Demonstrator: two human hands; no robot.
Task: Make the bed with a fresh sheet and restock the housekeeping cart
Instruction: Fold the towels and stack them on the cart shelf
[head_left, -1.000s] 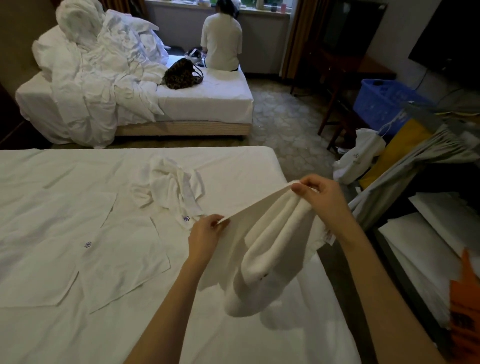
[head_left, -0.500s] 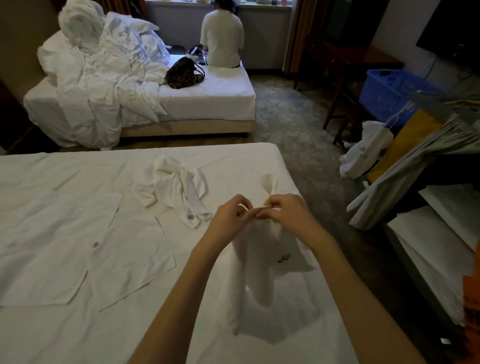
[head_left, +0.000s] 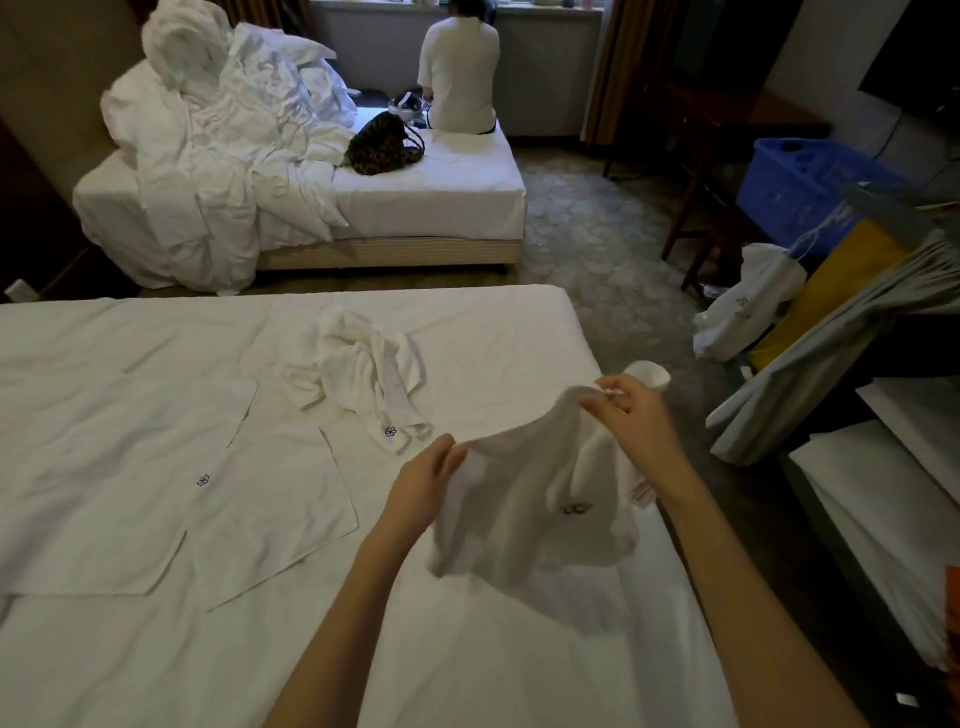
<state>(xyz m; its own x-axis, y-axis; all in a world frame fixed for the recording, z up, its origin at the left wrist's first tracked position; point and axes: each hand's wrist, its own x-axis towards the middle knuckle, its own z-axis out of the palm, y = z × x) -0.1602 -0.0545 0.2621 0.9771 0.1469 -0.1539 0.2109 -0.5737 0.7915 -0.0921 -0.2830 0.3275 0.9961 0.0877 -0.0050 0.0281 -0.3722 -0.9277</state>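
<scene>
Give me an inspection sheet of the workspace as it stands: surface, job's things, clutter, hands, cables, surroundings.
Surface: near bed covered with a white sheet, wrinkled.
Job's things: white towel held up over the bed's right part; two flat pillowcases lie on the left; cart at right with folded white linen.
Clutter: crumpled white cloth mid-bed.
Hands: left hand holds the towel's left edge; right hand pinches its top edge.
Cables: nothing seen clearly.
Surroundings: far bed with heaped bedding, a patterned bag, a person seated facing the window; blue basket; white bag on the floor.
</scene>
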